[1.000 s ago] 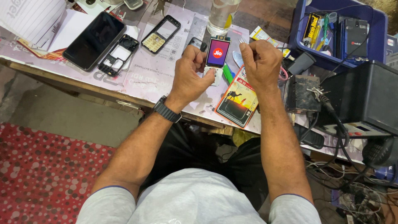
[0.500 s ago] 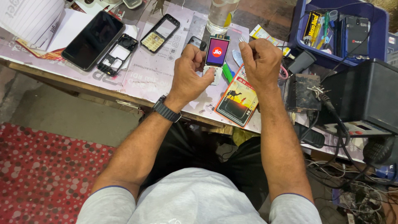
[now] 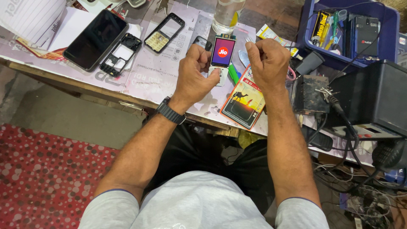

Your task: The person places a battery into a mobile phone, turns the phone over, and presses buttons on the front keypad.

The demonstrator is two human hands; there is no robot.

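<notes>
Cluttered repair bench below me, papers spread across it, red spotted floor mat (image 3: 46, 178) off to the left. Left hand (image 3: 196, 78) is curled around the lower end of a small bare phone board (image 3: 221, 59), thumb pressed on its white keypad part, holding it tilted up over the bench just in front of a clear bottle (image 3: 227, 15). Its little screen is lit, purple and white with a red round logo. Right hand (image 3: 267, 61) sits just beside the board, fingers pinched shut on what looks like thin metal tweezers (image 3: 247, 39); the tips peek above the knuckles, apart from the board.

By my reading, we're in the power-on check of a stripped handset, the board running out of its shell. Whatever comes next needs a steady left grip and a very fine touch from the tweezer tips, since the parts on that board are small.

Around it: a black smartphone (image 3: 95, 39) lying face up, an empty black phone frame (image 3: 120, 54), a keypad housing (image 3: 164, 32), a colourful card (image 3: 246, 101) under the right wrist, and a blue tray (image 3: 392, 25) of tools to the right.
</notes>
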